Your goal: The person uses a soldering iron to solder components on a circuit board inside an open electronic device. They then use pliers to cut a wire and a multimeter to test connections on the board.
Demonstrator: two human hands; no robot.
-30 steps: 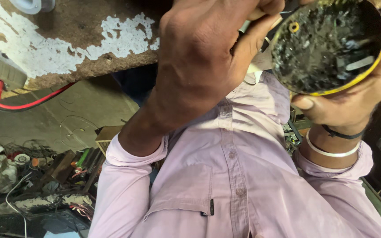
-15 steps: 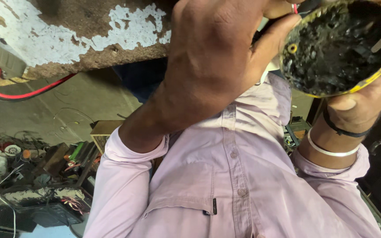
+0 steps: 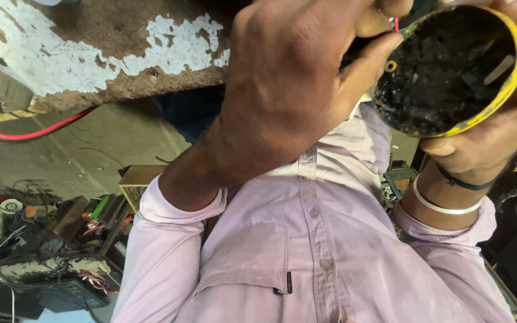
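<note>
My right hand [image 3: 492, 143] cups a round, yellow-rimmed unit [image 3: 450, 72] at the top right. Its open face is packed with dark, grimy electronic parts. A white bangle and a black thread circle that wrist. My left hand [image 3: 294, 90] reaches across from the left, its thumb and fingertips pinched against the unit's left rim. A short red wire [image 3: 396, 24] pokes out there. Both arms wear pale pink shirt sleeves, and my shirt front [image 3: 306, 239] fills the lower middle.
A worn bench top with peeling white paint [image 3: 91, 66] runs across the upper left. Under its edge trails a red cable [image 3: 31, 133]. Below, on the floor at the left, lie a small wooden box [image 3: 139, 179], tools and tangled wires [image 3: 79, 221].
Both hands and the round unit have drifted slightly up and to the right in view. My left fingers have closed in tighter on its rim.
</note>
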